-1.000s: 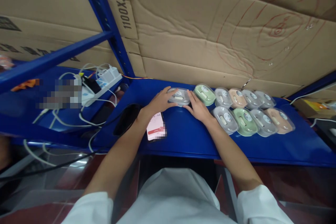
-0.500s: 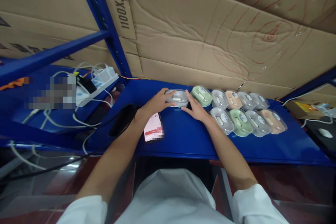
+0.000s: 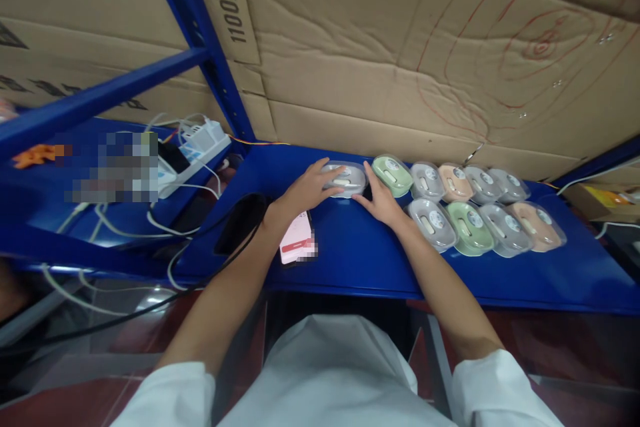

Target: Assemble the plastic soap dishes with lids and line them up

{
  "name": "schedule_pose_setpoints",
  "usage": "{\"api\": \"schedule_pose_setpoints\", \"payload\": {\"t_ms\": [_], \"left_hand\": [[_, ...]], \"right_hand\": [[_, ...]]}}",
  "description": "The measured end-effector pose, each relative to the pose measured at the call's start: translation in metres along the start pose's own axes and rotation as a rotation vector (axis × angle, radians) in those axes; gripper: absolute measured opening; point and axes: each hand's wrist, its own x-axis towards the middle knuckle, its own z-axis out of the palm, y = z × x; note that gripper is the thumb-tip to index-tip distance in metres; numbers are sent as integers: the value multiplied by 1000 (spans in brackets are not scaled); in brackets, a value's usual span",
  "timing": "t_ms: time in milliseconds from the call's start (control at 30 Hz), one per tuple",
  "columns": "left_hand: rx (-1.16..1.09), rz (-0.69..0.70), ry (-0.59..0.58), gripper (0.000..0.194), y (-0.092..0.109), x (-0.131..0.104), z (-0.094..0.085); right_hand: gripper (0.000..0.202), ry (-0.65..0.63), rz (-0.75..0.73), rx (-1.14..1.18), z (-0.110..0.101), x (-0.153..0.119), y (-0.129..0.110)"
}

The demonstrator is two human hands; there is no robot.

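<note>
A grey plastic box (image 3: 346, 181) with a clear lid and a pale strip on top lies on the blue shelf. My left hand (image 3: 309, 185) is around its left end, fingers over the lid and thumb at the near side. Around the right end is my right hand (image 3: 381, 199), with the index finger pointing away and the thumb at the near edge. Just right of that hand sits a green lidded box (image 3: 393, 177). Below my left hand lies a phone (image 3: 296, 240) with a lit pink screen, partly covered by my forearm.
Several similar grey, green and peach boxes (image 3: 469, 230) stand in two rows at the right. A power strip (image 3: 205, 147) with white cables lies at the left, by a blue upright (image 3: 200, 33). Cardboard (image 3: 350, 67) closes off the back of the blue shelf (image 3: 350, 260).
The view has shifted slightly, so the shelf and boxes appear further right. Both hands stay at the grey box's ends, with hardly any change in finger position.
</note>
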Motion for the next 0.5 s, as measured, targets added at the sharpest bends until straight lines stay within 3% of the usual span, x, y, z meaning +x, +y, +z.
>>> {"api": "schedule_pose_setpoints", "payload": {"t_ms": [333,500], "left_hand": [[-30,-32,-12,59,-2,1,-7],[-30,-57,-22,61,2,-1,-9]], "right_hand": [[76,-43,0,-88,5,0,-9],[74,-71,31,-220,-5,-1,-24]]}}
